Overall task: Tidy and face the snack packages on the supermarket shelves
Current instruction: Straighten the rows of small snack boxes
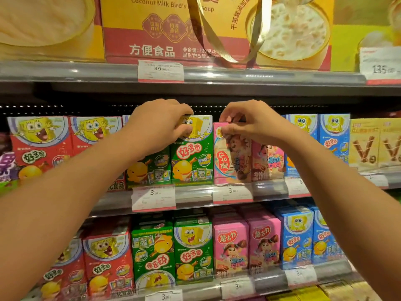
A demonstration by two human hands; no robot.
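- Left hand (159, 122): fingers curled over the top edge of a green box (192, 153), thumb on its front face. Box stands upright on the middle shelf (195, 195).
- Right hand (249, 122): fingertips pinch the top edge of a pink box (231, 157), touching the green box's right side. Pink box is tilted slightly, its top lower than the green box's top.
- Landmark = held green box. Left of it: one more green box (148, 168), mostly behind the left forearm, then two red boxes (41, 146) with a yellow cartoon sponge on them.
- Right of the pink box: one second pink box (269, 161), then two blue boxes (333, 135), then two cream boxes (375, 144) with wafer sticks forming a "V".
- Price tags on the rail below the green box: "3.90" (154, 197); below the pink box "3.80" (233, 193).
- Shelf below the green box, counted in front row: two red, two green (173, 253), two pink (247, 246), two blue (312, 237). One green box there is upside down.
- Shelf above the green box: large yellow-and-red gift carton (173, 29), reads "Coconut Milk Bird's … Soup" and "方便食品", gold ribbon handle (208, 33), tag "39.80" (160, 70). Further right a tag reading "135" (379, 64).
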